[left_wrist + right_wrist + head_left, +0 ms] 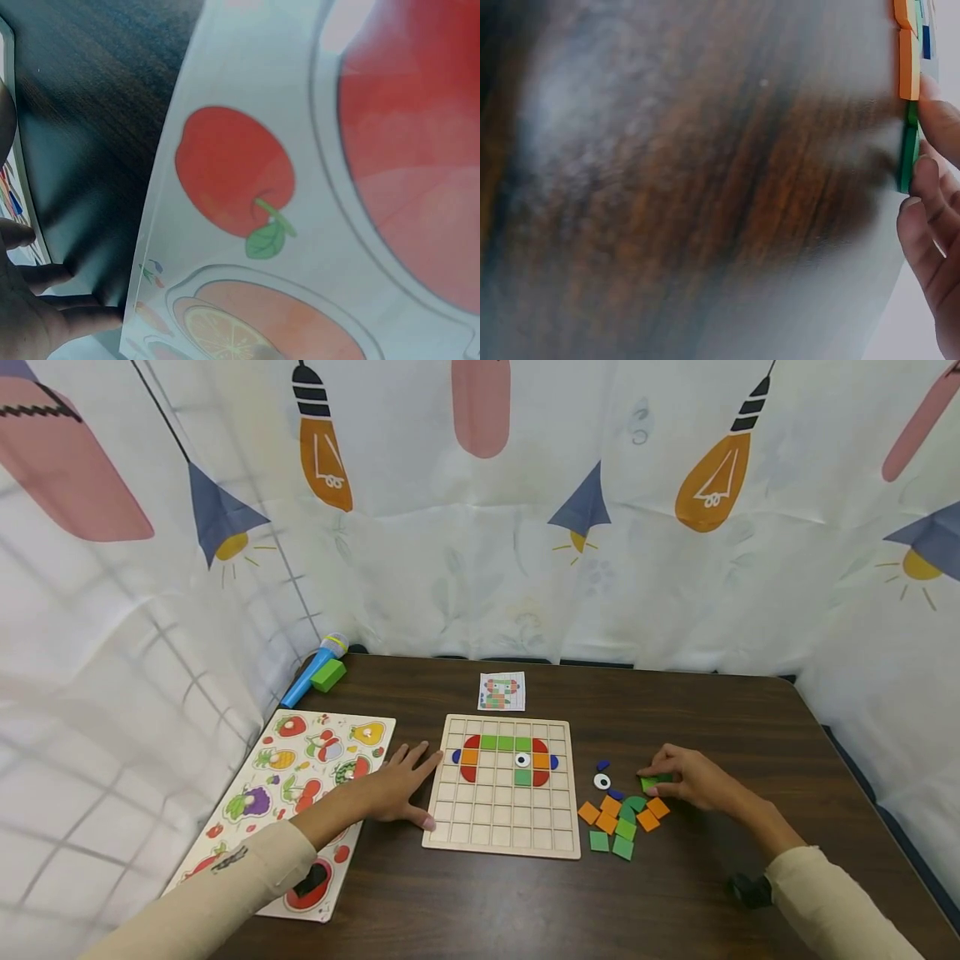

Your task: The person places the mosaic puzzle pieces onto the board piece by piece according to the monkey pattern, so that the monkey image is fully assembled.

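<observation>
In the head view a wooden grid board [498, 818] lies mid-table, with red, orange, green and blue tiles and one eye tile set in its upper rows. My left hand [397, 787] rests at the board's left edge, fingers spread and thumb near its lower corner. To the right of the board, my right hand [693, 779] pinches a green tile [649, 786] between thumb and fingers. The right wrist view shows fingertips against a green tile [907, 161], beside an orange tile [909, 66]. Loose orange tiles [589, 812], green squares [622, 847] and an eye tile [602, 782] lie nearby.
A white fruit-picture board [300, 810] lies under the left forearm. Behind the grid board is a small pattern card [502, 692]. A blue toy microphone [307, 677] and a green block [328, 675] sit at the back left. A printed curtain [465, 585] hangs behind the table.
</observation>
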Demonstrator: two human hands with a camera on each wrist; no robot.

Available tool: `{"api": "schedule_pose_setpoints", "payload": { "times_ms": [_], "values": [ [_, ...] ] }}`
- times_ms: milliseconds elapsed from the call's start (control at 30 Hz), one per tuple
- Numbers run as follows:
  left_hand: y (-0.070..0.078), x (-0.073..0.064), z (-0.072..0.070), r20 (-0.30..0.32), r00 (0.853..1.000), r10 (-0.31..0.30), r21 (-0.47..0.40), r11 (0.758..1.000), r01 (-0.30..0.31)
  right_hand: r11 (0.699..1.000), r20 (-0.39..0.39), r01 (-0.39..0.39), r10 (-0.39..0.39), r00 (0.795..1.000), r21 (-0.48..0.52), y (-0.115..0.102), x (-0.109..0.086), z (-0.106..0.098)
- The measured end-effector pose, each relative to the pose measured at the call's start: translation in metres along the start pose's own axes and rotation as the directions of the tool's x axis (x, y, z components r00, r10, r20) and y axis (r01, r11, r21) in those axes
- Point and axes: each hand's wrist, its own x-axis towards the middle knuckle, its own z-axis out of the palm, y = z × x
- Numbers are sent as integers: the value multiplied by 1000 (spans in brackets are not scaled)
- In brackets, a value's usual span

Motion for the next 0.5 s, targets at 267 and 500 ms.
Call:
{"api": "schedule_pose_setpoints", "payload": {
  "times_ms": [267,500],
  "values": [
    [0,0,1,1,1000,1,4,1000,-1,1000,5,1,-1,1000,2,1,-1,1],
    [1,-1,0,1,1000,-5,8,1000,5,997,64,-65,63,996,33,-5,3,-1]
  ]
}}
